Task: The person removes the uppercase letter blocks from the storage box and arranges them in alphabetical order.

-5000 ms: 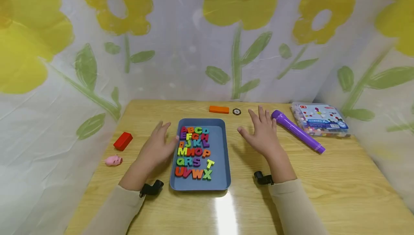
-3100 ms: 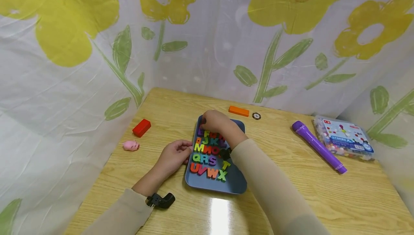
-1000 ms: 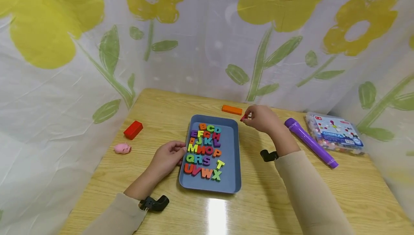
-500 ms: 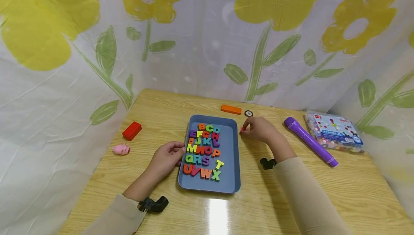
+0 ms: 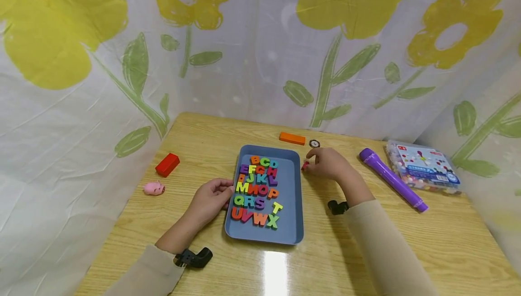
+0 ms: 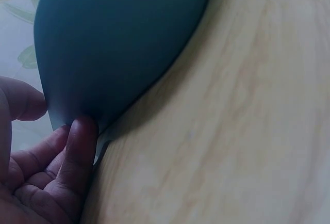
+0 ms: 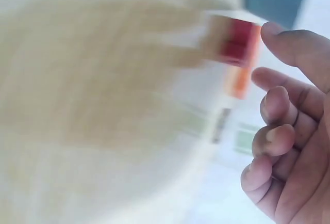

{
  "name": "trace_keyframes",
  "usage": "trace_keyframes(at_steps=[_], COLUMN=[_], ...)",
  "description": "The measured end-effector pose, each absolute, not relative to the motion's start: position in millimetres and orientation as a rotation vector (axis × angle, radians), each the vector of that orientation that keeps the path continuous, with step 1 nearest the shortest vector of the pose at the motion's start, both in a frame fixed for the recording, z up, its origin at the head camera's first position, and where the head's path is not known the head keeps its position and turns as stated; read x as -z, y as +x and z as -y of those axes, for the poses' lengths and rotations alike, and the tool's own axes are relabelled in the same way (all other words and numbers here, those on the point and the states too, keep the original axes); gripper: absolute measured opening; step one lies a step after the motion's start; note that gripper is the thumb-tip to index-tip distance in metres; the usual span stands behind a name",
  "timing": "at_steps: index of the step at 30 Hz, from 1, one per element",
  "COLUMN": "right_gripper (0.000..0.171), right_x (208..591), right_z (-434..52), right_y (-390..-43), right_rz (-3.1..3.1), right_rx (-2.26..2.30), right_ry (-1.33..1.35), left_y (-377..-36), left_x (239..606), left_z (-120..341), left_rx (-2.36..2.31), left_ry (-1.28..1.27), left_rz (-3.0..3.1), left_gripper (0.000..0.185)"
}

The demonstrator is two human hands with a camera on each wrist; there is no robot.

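Beside tray (image 5: 290, 196) — right hand (image 5: 327, 164) at red letter (image 5: 304, 165); left hand (image 5: 211, 199) grips tray.

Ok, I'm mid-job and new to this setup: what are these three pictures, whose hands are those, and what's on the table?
There is no machine here: a person works with two bare hands. The wide picture comes from a camera on the person's head, looking down at a wooden table. The other two come from cameras strapped to the wrists.

In the middle lies a blue tray of coloured letters. The left hand grips the tray's left edge. The right hand is beside the tray's right edge, next to a small red letter piece; the right wrist view is blurred, so whether the fingers hold it is unclear.

Around them: a red block, a pink pig, an orange block, a small round thing, a purple torch and a clear box of beads.
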State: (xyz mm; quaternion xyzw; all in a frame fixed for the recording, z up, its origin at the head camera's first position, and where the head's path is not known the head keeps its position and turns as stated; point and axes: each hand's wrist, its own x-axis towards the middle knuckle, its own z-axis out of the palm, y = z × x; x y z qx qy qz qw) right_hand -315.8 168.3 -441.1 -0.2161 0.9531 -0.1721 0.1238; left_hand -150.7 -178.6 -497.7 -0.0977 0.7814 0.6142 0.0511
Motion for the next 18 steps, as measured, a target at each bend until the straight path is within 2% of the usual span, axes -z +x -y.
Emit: trace_keyframes(at_steps=[4, 10, 18], right_gripper=[0.046, 0.041, 0.038], right_x=[413, 377, 392], right_z=[-156, -104, -38], right_y=[-317, -313, -312], right_rz=[-2.828, -2.854, -2.732], right_rx=[0.565, 0.553, 0.365], right_ry=[-0.64, -0.806, -0.945], left_y=[-150, -150, -149], left_x=[497, 497, 498], left_z=[180, 183, 178], left_rx=[-1.865, -1.862, -1.88], left_ry=[-0.305, -0.308, -0.276], left_rz=[-2.388, -2.399, -2.388], left_gripper=[0.032, 0.032, 0.031])
